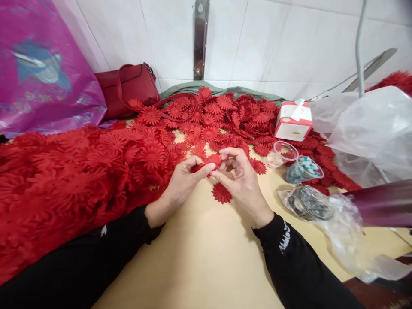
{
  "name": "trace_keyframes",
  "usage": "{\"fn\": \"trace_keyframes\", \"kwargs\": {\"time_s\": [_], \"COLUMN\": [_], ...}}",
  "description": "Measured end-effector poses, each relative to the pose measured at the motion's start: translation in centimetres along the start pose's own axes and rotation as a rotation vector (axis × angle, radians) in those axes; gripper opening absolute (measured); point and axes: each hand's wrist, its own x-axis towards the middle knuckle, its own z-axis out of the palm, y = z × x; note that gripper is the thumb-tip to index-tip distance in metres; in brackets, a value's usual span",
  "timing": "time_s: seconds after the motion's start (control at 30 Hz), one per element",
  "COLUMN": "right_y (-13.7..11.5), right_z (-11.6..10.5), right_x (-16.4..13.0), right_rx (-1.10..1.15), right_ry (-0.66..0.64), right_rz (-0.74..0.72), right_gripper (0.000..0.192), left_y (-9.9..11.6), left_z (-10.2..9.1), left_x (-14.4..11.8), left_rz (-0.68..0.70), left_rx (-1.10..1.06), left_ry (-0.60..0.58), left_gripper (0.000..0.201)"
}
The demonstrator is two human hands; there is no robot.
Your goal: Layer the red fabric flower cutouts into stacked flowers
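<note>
Between my two hands, above the middle of the table, is a red fabric flower (213, 160) with narrow petals. My left hand (185, 180) pinches its left side between thumb and fingers. From the other side my right hand (243, 182) grips it, thumb and fingertips close to my left thumb. Part of the flower is hidden behind the fingers. Just below, a single flat red flower piece (222, 193) lies on the tabletop, partly covered by my right hand. Another red flower piece (257, 165) lies right of my right hand.
A large heap of red flowers (71, 180) covers the left; more (225, 111) lie at the back. Rightward stand a tissue box (293, 122), a clear cup (285, 151), a cup of blue-and-white pieces (302, 169) and a plastic-wrapped roll (310, 202). A red handbag (135, 88) sits behind.
</note>
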Motion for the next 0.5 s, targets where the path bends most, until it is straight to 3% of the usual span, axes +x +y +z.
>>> {"fn": "trace_keyframes", "kwargs": {"time_s": [0.1,0.17,0.3,0.4,0.5], "right_y": [-0.1,0.4,1.5,1.9,1.8], "right_z": [0.0,-0.2,-0.8,-1.4,-1.5], "right_x": [0.0,0.2,0.9,1.4,1.5], "right_rx": [-0.036,0.065,0.353,0.424,0.427], "right_ry": [-0.025,-0.047,0.067,0.194,0.22], "right_rz": [-0.017,0.045,0.234,0.251,0.238], "right_gripper": [0.016,0.01,0.025,0.031,0.036], "left_y": [-0.2,-0.3,-0.5,-0.5,-0.3], "left_z": [-0.1,-0.1,-0.2,-0.1,0.1], "left_x": [0.2,0.3,0.3,0.1,0.0], "left_rz": [-0.004,-0.001,-0.014,-0.018,0.029], "left_rx": [-0.036,-0.048,-0.067,-0.074,-0.02], "left_ry": [-0.04,-0.068,-0.055,-0.019,0.037], "left_gripper": [0.035,0.034,0.032,0.031,0.027]}}
